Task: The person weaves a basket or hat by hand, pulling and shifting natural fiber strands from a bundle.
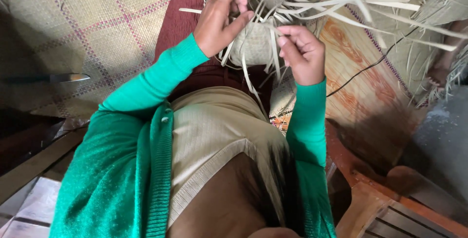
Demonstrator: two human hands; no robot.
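A half-woven basket of pale dry leaf strips (265, 4) is held in front of my chest, with many loose strips fanning out to the right. My left hand (222, 16) grips the basket's left side, fingers pinched on strips near its rim. My right hand (302, 52) is closed on a few thin strips hanging from the basket's lower right side. Both arms wear green knitted sleeves.
A woven mat (92, 28) with pink lines covers the floor at left, and a knife (58, 78) lies on it. A dark red cloth (183, 9) lies under the basket. More woven pieces (429, 18) sit at the right. A black cable (370, 65) crosses an orange mat.
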